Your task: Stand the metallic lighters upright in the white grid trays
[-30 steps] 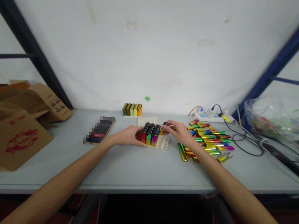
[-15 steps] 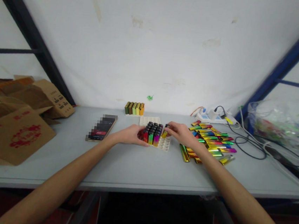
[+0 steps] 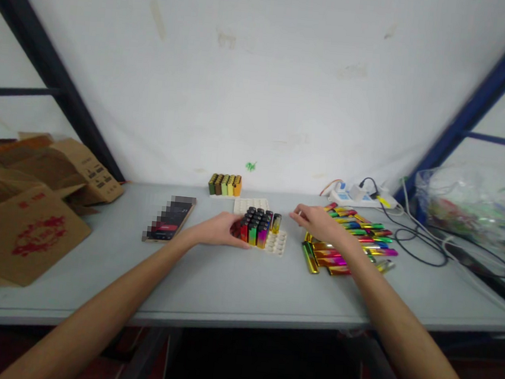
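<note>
A white tray (image 3: 276, 243) with round holes lies mid-table, and several shiny multicoloured lighters (image 3: 255, 225) with black tops stand upright in it. One gold lighter (image 3: 277, 222) stands apart at the right of the group. My left hand (image 3: 219, 230) rests against the tray's left side, fingers curled on the standing lighters. My right hand (image 3: 317, 221) hovers to the right of the tray with fingers loosely apart and nothing in it, over the near edge of a pile of loose lighters (image 3: 354, 241) lying flat.
A second white tray (image 3: 251, 204) and a row of green-to-orange lighters (image 3: 224, 184) sit behind. A phone (image 3: 170, 218) lies at the left, cardboard boxes (image 3: 23, 203) beyond it. A power strip (image 3: 355, 194), black cables (image 3: 421, 241) and a plastic bag (image 3: 465, 204) are at the right.
My right hand has let go of a gold lighter, which now stands in the tray, and has drawn back to the right toward the loose pile. My left hand has stayed put.
</note>
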Motion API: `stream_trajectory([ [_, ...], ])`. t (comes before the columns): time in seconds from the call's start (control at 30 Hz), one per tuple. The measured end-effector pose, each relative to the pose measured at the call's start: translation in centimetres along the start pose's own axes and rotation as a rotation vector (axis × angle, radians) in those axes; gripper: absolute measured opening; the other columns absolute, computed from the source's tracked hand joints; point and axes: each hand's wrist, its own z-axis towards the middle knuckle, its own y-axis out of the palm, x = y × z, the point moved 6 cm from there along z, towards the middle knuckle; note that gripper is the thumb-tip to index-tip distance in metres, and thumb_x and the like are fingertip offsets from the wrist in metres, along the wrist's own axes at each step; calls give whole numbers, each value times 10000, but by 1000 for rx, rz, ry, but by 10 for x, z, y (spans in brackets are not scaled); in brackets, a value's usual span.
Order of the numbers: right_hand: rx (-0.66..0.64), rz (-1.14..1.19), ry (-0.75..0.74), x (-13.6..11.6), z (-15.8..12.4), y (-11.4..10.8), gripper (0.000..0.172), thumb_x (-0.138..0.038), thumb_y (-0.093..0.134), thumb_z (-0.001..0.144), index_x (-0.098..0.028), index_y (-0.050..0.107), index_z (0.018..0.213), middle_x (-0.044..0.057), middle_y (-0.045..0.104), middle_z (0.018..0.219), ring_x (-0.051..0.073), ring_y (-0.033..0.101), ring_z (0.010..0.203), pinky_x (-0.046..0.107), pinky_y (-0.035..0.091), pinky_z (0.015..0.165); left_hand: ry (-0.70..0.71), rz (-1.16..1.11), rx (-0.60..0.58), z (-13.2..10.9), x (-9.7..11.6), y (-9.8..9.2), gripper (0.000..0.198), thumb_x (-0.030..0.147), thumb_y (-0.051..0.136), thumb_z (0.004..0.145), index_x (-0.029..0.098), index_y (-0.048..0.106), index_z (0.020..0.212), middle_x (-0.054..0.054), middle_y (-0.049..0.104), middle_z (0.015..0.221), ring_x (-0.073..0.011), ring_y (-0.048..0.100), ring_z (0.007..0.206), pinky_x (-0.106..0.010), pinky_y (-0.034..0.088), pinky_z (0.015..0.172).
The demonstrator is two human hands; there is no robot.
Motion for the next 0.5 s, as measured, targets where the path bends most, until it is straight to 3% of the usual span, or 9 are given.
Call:
stream_trajectory([
  [0.13, -147, -144, 107, 16, -8, -4, 370, -501, 588, 973, -160, 718, 910, 113, 753, 863, 228, 680, 788, 297, 430, 692, 7, -6, 1, 0, 1, 0, 599, 663, 761, 700, 157, 635, 995, -9, 626, 805, -179, 546, 682, -270, 401, 595],
  [0.33, -443, -72, 146, 13, -32, -1, 414, -609, 754, 772, -195, 743, 766, 59, 735, 736, 198, 653, 653, 285, 390, 585, 6, 4, 18, 1, -1, 0, 609, 681, 765, 684, 158, 633, 966, -14, 629, 804, -187, 557, 691, -271, 393, 594],
  [0.5, -398, -12, 73, 0, -32, 9, 270, -464, 815, 735, -223, 709, 676, 27, 696, 642, 177, 578, 547, 299, 358, 532, 15, -20, 9, 1, -2, 1, 623, 680, 767, 689, 158, 638, 1005, -25, 648, 831, -197, 568, 711, -275, 399, 599],
])
